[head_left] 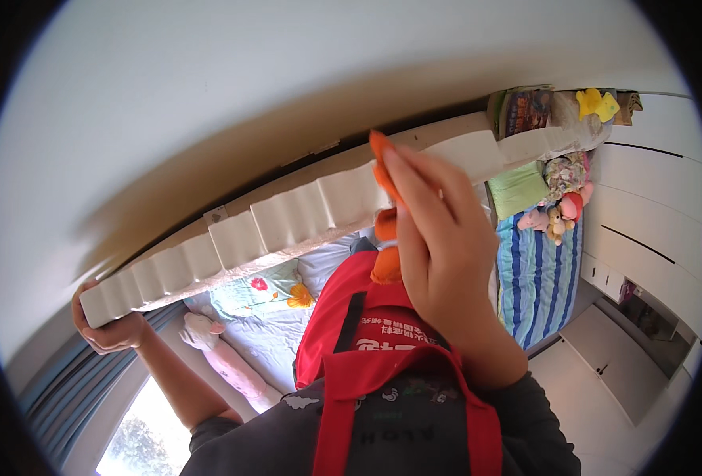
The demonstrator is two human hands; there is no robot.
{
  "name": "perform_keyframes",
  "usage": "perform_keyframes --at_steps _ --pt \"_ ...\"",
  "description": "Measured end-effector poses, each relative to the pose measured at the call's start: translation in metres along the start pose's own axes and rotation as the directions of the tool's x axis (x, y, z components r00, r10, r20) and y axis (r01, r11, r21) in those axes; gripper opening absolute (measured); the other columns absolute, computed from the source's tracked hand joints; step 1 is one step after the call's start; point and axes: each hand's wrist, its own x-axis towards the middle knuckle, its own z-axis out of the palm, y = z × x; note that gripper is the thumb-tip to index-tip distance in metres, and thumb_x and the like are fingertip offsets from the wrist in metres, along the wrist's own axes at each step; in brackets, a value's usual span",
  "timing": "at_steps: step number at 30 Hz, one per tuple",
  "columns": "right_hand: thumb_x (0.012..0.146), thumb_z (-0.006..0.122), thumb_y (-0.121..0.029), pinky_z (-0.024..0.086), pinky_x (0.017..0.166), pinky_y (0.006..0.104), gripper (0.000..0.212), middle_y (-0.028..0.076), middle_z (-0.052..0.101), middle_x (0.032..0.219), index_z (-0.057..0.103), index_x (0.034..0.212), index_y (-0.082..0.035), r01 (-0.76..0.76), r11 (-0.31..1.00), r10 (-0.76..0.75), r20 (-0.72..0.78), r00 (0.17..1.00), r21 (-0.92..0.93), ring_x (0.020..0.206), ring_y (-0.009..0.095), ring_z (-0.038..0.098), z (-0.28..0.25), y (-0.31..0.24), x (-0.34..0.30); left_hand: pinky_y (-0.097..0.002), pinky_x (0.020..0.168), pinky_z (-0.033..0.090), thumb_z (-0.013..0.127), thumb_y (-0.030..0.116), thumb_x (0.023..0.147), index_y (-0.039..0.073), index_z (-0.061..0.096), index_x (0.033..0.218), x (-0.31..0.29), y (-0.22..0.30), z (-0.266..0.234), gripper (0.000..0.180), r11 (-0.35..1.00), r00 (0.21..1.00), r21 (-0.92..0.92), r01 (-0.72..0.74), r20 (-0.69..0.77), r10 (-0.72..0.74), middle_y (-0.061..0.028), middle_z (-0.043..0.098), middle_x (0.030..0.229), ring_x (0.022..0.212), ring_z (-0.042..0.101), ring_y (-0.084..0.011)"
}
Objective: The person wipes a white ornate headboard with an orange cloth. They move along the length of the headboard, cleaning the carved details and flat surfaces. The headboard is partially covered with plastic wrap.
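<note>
A long cream headboard (291, 216) with a ridged, padded front runs along the wall, from the lower left to the upper right. My left hand (113, 329) is wrapped around its left end, thumb on the far side and fingers underneath. Closer to me, my right hand (450, 246) pinches a crumpled orange cloth (386, 267). Parts of the cloth stick out past the fingertips, over the headboard's middle; whether it touches the surface I cannot tell. I am wearing a red apron (339, 309) over a dark top.
Below the headboard lies a bed (263, 341) with a floral pillow (267, 289) and a long pink plush toy (228, 361). To the right are a blue-striped bed (537, 278), a green pillow (517, 189) and stuffed toys. White cabinets (644, 190) stand beyond; curtains (89, 397) hang lower left.
</note>
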Motion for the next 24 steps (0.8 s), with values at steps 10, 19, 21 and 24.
perform_keyframes --at_steps 10,19,21,24 --pt "0.083 0.072 -0.001 0.056 0.064 0.0324 0.041 0.010 0.073 0.116 0.071 0.124 0.001 0.062 0.981 -0.081 -0.100 0.992 -0.181 0.082 0.024 0.069 0.012 0.017 -0.007 -0.0405 0.072 0.062 0.026 0.039 0.100 -0.007 0.070 0.103 -0.002 -0.001 -0.003 0.064 0.999 0.999 -0.017 0.042 0.007 -0.042 -0.0180 0.072 0.092 0.082 0.070 -0.0293" --pt "0.084 0.070 -0.002 0.052 0.058 0.0291 0.049 0.014 0.073 0.125 0.064 0.133 0.003 0.001 0.974 -0.008 -0.029 1.000 -0.226 0.068 0.021 0.064 0.004 0.016 -0.025 -0.0421 0.076 0.062 0.026 0.040 0.102 -0.009 0.069 0.108 -0.003 -0.006 -0.001 0.065 1.000 1.000 -0.020 0.016 0.008 -0.016 -0.0197 0.073 0.094 0.084 0.071 -0.0314" --pt "0.088 0.066 -0.001 0.054 0.068 0.0320 0.047 0.017 0.072 0.125 0.063 0.135 0.003 -0.055 0.975 0.063 0.027 0.998 -0.217 0.080 0.026 0.068 -0.004 0.009 -0.036 -0.0424 0.076 0.062 0.026 0.039 0.102 -0.009 0.069 0.108 -0.003 -0.003 -0.002 0.065 0.999 1.000 -0.015 0.028 0.006 -0.028 -0.0199 0.073 0.094 0.084 0.071 -0.0315" --pt "0.091 0.062 0.000 0.056 0.078 0.0350 0.042 0.020 0.071 0.124 0.064 0.133 0.003 -0.069 0.986 0.079 0.062 0.995 -0.149 0.091 0.030 0.071 -0.020 0.007 -0.037 -0.0428 0.077 0.063 0.025 0.039 0.103 -0.009 0.069 0.108 -0.001 -0.005 0.000 0.065 0.999 1.000 0.026 -0.019 0.011 0.019 -0.0199 0.073 0.095 0.085 0.071 -0.0317"
